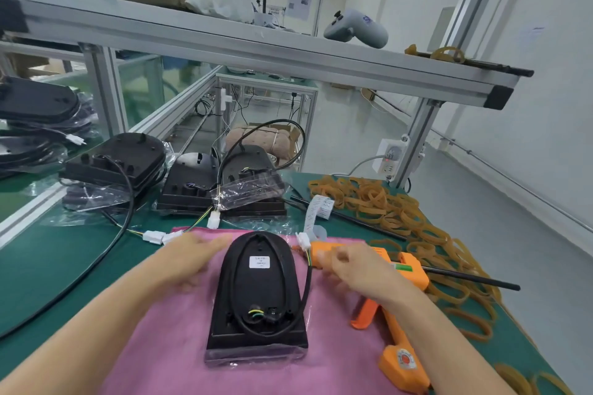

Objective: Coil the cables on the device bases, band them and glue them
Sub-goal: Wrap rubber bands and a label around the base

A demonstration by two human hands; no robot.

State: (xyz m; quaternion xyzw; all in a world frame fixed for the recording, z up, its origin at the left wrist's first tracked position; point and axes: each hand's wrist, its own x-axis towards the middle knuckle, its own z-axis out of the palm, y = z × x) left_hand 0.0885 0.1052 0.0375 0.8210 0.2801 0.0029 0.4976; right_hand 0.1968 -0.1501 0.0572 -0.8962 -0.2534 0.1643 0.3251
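1. A black device base point(256, 295) lies on a pink cloth point(167, 346), its black cable point(305, 282) looped around its top.
2. The left hand point(189, 261) hovers beside it, blurred, fingers loosely spread and holding nothing.
3. The right hand point(349, 266) is blurred over an orange glue gun point(398, 314); its grip cannot be told.
4. Rubber bands point(385, 202) are heaped at right.

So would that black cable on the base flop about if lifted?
Probably springy rather than limp: the cable holds a smooth loop round the base. Its free end with the white plug would likely swing out, since no band shows.
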